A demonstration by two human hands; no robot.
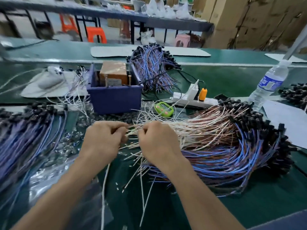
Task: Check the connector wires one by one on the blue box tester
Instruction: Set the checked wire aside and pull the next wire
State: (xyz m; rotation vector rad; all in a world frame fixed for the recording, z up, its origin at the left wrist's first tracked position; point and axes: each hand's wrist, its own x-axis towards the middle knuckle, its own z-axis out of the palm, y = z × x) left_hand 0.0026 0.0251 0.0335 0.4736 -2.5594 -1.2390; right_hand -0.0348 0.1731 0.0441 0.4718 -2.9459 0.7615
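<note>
**Both hands gather white wires in front of the blue box**

The blue box (pixel 116 97) stands on the green bench (pixel 232 77), with a brown block (pixel 113 73) sitting inside it. Just in front of the box, the left hand (pixel 103 140) and right hand (pixel 157 141) are close together, knuckles up. Each has its fingers curled in and pinches the loose ends of the white wires (pixel 132 130) that run between them. The blur hides how many strands each hand holds.

Those strands fan out of a large heap (pixel 224 143) of white, brown and blue wires with black connectors, in front of the box and to its right. A second bundle (pixel 152 68) lies behind the box's right corner, and a third bundle (pixel 28 130) lies in front of the box to its left.

Beside the box's right wall sits a green timer (pixel 164 109). A white power strip (pixel 194 100) is just beyond it, and a water bottle (pixel 269 82) stands farther right.
</note>
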